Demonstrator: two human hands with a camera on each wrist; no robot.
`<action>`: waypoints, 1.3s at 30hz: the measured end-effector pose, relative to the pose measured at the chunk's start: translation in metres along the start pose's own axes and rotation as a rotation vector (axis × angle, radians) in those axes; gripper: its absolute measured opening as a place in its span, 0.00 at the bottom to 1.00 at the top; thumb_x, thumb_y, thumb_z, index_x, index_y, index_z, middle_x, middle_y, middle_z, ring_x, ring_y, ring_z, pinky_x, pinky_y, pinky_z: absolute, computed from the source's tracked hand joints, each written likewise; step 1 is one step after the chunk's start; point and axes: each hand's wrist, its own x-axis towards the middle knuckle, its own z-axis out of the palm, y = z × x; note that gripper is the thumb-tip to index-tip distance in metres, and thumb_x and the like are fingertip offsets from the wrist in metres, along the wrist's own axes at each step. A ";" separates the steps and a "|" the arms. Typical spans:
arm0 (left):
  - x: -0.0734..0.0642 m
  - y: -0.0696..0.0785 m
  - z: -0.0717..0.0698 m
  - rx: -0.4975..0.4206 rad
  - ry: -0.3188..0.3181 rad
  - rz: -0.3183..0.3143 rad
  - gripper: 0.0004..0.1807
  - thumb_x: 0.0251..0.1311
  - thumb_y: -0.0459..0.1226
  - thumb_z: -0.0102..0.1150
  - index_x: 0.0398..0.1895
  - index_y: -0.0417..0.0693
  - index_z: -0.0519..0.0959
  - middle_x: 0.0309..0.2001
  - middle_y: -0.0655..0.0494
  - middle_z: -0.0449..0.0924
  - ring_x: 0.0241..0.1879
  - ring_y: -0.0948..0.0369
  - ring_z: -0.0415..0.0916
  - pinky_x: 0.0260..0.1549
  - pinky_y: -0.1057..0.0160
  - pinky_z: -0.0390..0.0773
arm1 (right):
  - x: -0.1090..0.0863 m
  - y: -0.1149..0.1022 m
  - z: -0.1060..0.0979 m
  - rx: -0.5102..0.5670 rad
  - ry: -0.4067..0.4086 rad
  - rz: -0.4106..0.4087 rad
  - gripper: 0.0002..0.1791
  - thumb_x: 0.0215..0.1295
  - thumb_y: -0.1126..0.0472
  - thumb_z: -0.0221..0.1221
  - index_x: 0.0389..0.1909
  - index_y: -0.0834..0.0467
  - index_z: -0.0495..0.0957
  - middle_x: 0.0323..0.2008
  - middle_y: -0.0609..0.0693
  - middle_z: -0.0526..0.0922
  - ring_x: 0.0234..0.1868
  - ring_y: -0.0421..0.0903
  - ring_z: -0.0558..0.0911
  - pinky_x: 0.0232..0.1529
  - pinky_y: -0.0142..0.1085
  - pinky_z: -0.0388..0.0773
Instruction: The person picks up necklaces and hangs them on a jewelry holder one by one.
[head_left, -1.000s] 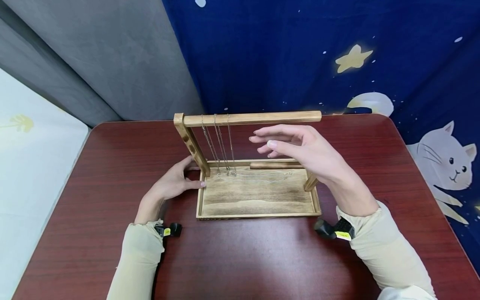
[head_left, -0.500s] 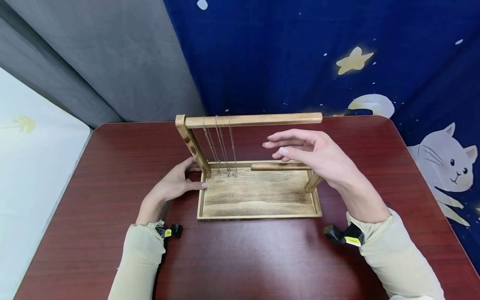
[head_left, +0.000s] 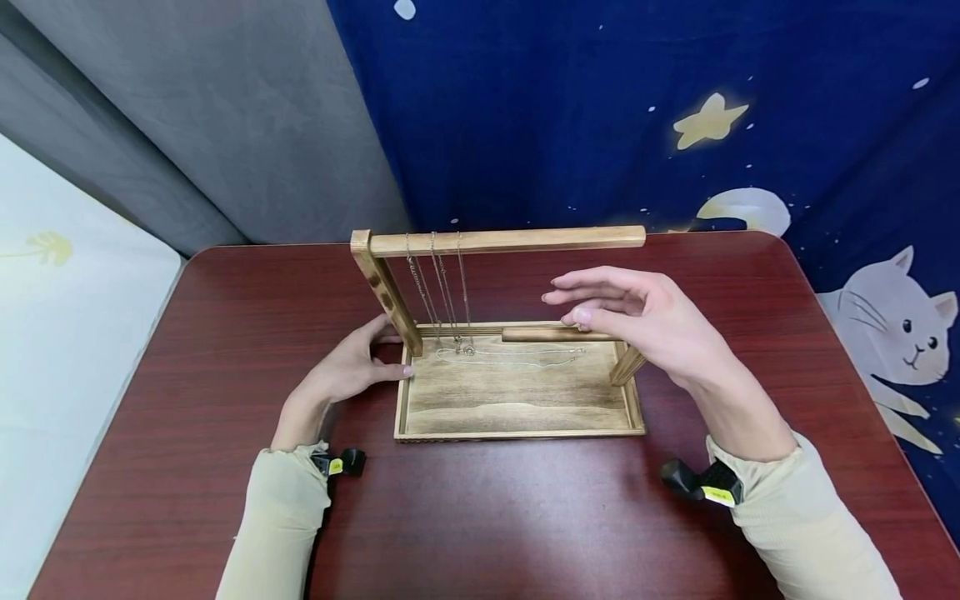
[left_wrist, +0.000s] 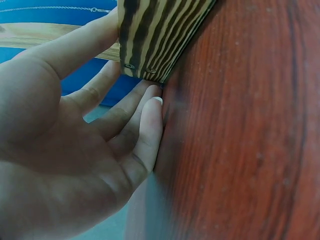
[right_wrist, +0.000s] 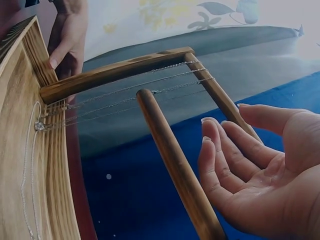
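A wooden necklace stand (head_left: 517, 408) has a tray base, a tall left post with a long upper bar (head_left: 525, 240), and a shorter right post with a lower bar (head_left: 551, 335). Several thin chain necklaces (head_left: 464, 287) hang from the left part of the upper bar. Another silver chain (right_wrist: 24, 170) lies stretched along the tray floor. My left hand (head_left: 345, 364) holds the tray's left end, thumb at the rim and fingers behind the corner. Above the right post hovers my right hand (head_left: 648, 321), fingers loosely bent with nothing between them, its fingertips near the lower bar.
The stand sits on a dark red wooden table (head_left: 480, 517). Behind the table hang a grey curtain (head_left: 247, 108) and a blue curtain (head_left: 525, 108) with stars and a cat. A white printed cloth (head_left: 67, 317) borders the left side.
My right hand has moved right and slightly down, away from the hanging chains and over the lower bar. The left hand and the stand have stayed put.
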 end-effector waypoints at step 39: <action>0.001 -0.001 0.001 0.003 0.002 0.005 0.49 0.58 0.35 0.71 0.78 0.42 0.51 0.63 0.37 0.71 0.48 0.52 0.79 0.36 0.65 0.76 | -0.037 0.042 0.013 0.008 -0.052 0.118 0.18 0.69 0.64 0.61 0.59 0.59 0.80 0.55 0.56 0.83 0.54 0.55 0.83 0.51 0.39 0.80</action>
